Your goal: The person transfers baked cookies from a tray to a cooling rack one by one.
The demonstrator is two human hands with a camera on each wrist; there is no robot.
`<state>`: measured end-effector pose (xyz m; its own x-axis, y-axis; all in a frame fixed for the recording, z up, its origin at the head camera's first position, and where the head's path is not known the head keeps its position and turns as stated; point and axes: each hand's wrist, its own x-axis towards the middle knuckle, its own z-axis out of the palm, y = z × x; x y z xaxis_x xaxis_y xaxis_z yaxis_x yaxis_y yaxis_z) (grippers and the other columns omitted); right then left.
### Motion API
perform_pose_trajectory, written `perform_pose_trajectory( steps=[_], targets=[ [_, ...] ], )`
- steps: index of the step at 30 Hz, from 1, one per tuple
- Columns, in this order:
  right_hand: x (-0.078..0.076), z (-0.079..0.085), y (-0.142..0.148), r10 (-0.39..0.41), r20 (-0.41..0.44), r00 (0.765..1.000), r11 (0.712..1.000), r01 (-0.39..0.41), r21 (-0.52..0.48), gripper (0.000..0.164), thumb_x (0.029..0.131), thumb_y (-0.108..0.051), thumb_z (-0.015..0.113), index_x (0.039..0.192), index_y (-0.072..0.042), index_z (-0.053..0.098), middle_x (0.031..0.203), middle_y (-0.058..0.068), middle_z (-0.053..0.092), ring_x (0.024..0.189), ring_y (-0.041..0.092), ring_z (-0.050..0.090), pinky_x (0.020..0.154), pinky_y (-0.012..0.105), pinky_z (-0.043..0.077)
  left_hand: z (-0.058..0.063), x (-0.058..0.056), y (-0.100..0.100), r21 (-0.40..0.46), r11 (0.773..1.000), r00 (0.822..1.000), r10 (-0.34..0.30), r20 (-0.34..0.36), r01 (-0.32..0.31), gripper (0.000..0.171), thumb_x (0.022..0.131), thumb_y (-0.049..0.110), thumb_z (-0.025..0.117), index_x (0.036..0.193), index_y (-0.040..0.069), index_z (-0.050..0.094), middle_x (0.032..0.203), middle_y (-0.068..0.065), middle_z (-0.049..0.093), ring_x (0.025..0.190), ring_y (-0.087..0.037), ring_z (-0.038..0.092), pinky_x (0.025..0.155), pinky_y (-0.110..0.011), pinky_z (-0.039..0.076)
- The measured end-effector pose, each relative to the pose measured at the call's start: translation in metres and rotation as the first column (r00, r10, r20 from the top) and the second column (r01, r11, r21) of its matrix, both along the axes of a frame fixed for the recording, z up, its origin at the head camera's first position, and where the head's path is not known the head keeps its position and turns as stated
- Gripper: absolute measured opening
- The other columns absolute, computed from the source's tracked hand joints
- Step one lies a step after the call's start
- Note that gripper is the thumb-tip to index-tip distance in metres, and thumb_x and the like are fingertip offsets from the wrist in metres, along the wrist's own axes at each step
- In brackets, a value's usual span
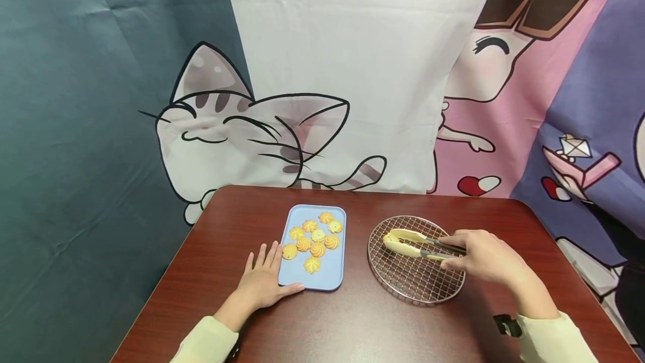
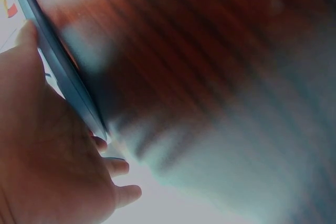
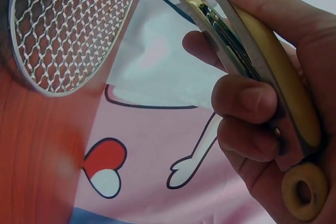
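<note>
My right hand (image 1: 486,254) grips a pair of metal tongs (image 3: 247,51) with yellow tips and a yellow handle. The tongs' tips reach over a round wire rack (image 1: 428,290), and a small golden cookie (image 1: 389,239) shows between them. Fingers spread straight, my left hand (image 1: 262,282) rests at the left edge of a light blue tray (image 1: 330,280), its thumb along the near edge. On the tray lie several golden piped cookies (image 1: 317,249). In the left wrist view that hand (image 2: 58,145) lies beside the tray's side wall (image 2: 63,72).
Tray and rack stand side by side on a dark red-brown wooden table (image 1: 353,329), the rack to the right. Behind the table hangs a printed cloth (image 1: 363,71) with a cartoon cat and a cartoon figure.
</note>
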<state>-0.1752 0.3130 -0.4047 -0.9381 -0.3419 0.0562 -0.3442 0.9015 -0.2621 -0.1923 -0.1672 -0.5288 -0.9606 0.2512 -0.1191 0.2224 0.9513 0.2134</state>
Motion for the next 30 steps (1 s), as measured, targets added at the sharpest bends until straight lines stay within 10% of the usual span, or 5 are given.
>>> perform_pose_trajectory(
  steps=[30],
  targets=[
    [-0.022, -0.021, 0.022, -0.146, 0.029, 0.989, 0.989, 0.146, 0.007, 0.054, 0.078, -0.041, 0.085, 0.122, -0.010, 0.075, 0.087, -0.003, 0.065, 0.071, 0.017, 0.054, 0.057, 0.037, 0.041, 0.000, 0.000, 0.000, 0.005, 1.000, 1.000, 0.000, -0.002, 0.000, 0.120, 0.080, 0.086, 0.052, 0.162, 0.005, 0.020, 0.168, -0.015, 0.018, 0.154, -0.042, 0.013, 0.121, -0.063, 0.008]
  ],
)
